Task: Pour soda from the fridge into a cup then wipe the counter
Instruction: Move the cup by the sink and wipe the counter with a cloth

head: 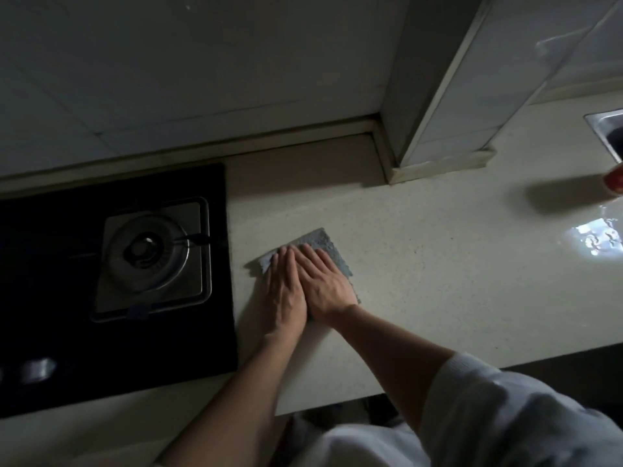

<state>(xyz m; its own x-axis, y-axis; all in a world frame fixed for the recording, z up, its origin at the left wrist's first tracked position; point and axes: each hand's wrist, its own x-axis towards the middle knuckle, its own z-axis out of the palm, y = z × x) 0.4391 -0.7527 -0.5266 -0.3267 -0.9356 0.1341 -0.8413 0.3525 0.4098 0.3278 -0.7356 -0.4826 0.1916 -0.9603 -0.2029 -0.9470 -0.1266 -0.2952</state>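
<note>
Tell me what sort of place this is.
Most likely a home kitchen: a gas stove is set into the counter, a steel sink sits at the far right, and a tiled wall runs behind.

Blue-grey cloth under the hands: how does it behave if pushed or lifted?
Likely floppy: the cloth lies flat with a wavy edge, so it would probably drape when lifted. Probably light, since it looks thin. Under the flat left hand and right hand it should slide on the glossy counter, perhaps bunching.
</note>
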